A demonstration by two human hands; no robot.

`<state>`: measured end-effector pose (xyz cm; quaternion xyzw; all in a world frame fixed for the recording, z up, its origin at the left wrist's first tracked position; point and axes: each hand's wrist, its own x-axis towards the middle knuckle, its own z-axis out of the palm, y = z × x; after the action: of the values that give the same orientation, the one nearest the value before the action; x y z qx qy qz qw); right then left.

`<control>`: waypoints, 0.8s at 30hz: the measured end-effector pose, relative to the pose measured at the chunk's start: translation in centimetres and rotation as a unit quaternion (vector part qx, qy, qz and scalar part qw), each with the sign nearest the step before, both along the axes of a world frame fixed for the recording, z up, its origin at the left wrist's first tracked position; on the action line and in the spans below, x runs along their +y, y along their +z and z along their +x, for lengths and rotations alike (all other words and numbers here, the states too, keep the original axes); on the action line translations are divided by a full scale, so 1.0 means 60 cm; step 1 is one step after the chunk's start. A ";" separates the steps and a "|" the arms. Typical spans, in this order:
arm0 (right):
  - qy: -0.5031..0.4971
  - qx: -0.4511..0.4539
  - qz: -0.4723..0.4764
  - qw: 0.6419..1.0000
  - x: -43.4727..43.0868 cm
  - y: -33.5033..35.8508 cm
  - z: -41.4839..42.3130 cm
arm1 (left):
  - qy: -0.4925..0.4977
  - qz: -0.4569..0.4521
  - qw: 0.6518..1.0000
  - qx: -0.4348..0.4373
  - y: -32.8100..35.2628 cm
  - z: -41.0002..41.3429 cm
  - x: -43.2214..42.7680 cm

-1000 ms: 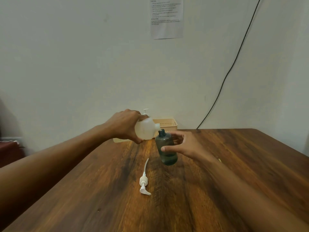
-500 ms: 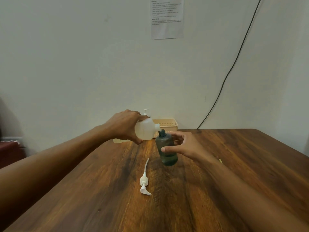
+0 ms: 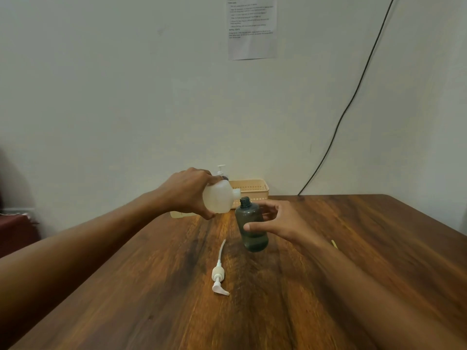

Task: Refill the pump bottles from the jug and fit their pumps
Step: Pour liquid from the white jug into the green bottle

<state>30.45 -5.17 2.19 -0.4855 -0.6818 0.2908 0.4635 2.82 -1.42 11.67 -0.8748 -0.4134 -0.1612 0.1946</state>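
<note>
My left hand (image 3: pixel 188 192) grips a translucent white jug (image 3: pixel 219 199), tipped on its side with its spout just above and left of the open neck of a dark green bottle (image 3: pixel 250 228). The bottle stands on the wooden table (image 3: pixel 353 261), held by my right hand (image 3: pixel 274 219) with thumb in front and fingers behind. A white pump (image 3: pixel 219 272) with its tube lies flat on the table in front of the bottle. Behind the jug, the white pump head of another bottle (image 3: pixel 222 170) shows; its body is hidden.
A beige plastic basket (image 3: pixel 252 189) stands at the table's far edge against the wall. A pale object (image 3: pixel 178 213) lies behind my left wrist. A black cable (image 3: pixel 353 97) runs down the wall. A small yellowish piece (image 3: pixel 334 243) lies right of my right wrist.
The jug's spout has shifted slightly lower and closer to the green bottle's neck. Both hands otherwise stay where they were.
</note>
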 end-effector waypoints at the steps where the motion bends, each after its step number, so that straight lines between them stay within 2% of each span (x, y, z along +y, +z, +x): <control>1: 0.000 -0.001 0.000 1.000 -0.001 0.000 0.000 | 0.000 0.001 1.000 0.000 0.000 0.000 0.000; 24: 0.003 0.001 0.000 1.000 -0.004 0.000 -0.001 | -0.016 -0.001 1.000 -0.003 0.004 0.003 -0.007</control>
<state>30.41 -5.38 2.21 -0.4834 -0.6827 0.2922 0.4635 2.97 -1.82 11.88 -0.8810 -0.4004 -0.1659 0.1897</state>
